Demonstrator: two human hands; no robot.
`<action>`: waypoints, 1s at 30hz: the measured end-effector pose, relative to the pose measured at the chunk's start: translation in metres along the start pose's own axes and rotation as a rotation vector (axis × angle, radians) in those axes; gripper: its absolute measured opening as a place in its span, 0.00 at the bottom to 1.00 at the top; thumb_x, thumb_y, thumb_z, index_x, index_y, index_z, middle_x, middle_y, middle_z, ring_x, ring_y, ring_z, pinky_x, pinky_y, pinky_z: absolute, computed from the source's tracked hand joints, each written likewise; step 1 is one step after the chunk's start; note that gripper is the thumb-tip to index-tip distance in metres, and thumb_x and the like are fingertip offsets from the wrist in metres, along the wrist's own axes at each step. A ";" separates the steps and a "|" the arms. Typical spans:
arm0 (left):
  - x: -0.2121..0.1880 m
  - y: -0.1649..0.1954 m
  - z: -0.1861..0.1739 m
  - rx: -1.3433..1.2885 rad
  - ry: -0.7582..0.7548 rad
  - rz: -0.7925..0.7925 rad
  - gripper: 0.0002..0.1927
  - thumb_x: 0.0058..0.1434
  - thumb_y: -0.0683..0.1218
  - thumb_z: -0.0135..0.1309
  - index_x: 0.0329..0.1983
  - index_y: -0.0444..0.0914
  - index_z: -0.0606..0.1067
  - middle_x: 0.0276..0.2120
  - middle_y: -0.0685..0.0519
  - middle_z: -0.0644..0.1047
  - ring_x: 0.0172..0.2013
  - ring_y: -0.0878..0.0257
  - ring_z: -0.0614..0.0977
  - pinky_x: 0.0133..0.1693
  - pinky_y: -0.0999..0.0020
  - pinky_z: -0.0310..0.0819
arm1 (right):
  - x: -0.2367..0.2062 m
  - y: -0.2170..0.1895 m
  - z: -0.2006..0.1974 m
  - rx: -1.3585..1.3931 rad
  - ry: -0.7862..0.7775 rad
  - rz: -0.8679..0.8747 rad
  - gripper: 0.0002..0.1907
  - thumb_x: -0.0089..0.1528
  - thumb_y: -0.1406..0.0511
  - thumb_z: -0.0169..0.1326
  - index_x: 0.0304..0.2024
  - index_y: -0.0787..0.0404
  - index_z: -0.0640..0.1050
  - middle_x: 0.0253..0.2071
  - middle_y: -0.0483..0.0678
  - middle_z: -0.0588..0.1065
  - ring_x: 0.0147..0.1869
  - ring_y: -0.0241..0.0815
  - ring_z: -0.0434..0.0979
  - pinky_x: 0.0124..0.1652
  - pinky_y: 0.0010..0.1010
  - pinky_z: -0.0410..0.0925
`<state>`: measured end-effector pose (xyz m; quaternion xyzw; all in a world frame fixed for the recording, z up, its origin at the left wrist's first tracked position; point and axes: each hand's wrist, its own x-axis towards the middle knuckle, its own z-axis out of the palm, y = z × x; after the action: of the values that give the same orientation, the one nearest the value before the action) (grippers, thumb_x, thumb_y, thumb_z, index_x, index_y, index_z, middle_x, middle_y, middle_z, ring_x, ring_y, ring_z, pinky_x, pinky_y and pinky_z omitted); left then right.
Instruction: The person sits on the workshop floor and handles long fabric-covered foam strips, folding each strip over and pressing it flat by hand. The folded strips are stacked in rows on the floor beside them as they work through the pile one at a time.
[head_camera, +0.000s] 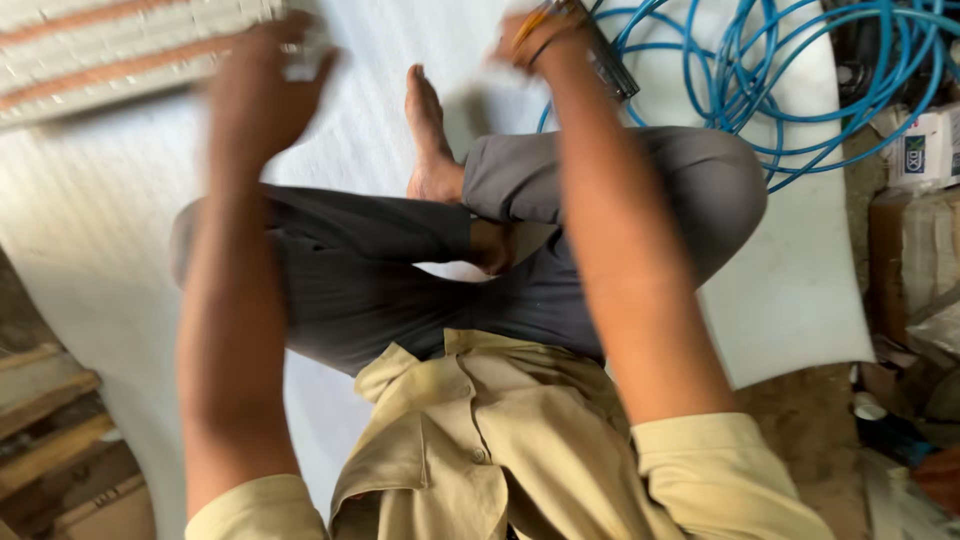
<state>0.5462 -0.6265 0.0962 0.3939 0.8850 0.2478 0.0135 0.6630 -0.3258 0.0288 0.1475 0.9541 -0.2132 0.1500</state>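
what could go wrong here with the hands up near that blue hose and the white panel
1. The right hand reaches beside the loose coils of blue hose; a loop might snag the wrist or the dark tool near it.
2. The left hand is motion-blurred at the edge of the white ribbed panel, so its grip looks unsure and could slip.
3. The bare foot lies unprotected under both hands.

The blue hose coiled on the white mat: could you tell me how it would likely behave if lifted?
The blue hose lies in loose overlapping loops, so it would probably flex and sag. The loops look untied, so they may spread or tangle. It looks thin, likely light.
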 end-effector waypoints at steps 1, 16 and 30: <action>0.022 0.022 0.026 0.100 -0.128 -0.069 0.25 0.66 0.61 0.62 0.59 0.43 0.78 0.48 0.48 0.82 0.49 0.48 0.81 0.46 0.49 0.74 | -0.010 -0.013 0.019 0.012 -0.074 -0.029 0.33 0.65 0.44 0.57 0.57 0.64 0.79 0.54 0.54 0.79 0.54 0.46 0.79 0.52 0.39 0.72; 0.046 -0.023 0.086 -0.297 -0.194 -0.355 0.24 0.63 0.58 0.62 0.52 0.36 0.80 0.46 0.45 0.83 0.45 0.53 0.84 0.46 0.60 0.77 | 0.009 -0.120 0.075 -0.145 -0.806 -0.216 0.39 0.61 0.37 0.54 0.52 0.65 0.80 0.53 0.57 0.78 0.56 0.52 0.78 0.55 0.44 0.70; 0.213 0.040 0.196 -1.427 -0.194 -1.101 0.49 0.59 0.60 0.60 0.73 0.39 0.47 0.58 0.35 0.70 0.50 0.45 0.80 0.47 0.48 0.80 | 0.120 0.034 -0.097 0.409 0.675 0.572 0.46 0.53 0.54 0.72 0.66 0.58 0.62 0.56 0.67 0.68 0.56 0.66 0.73 0.54 0.47 0.70</action>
<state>0.4699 -0.3704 -0.0211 -0.1676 0.5793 0.6617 0.4455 0.5441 -0.2269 0.0582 0.4910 0.8093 -0.2867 -0.1475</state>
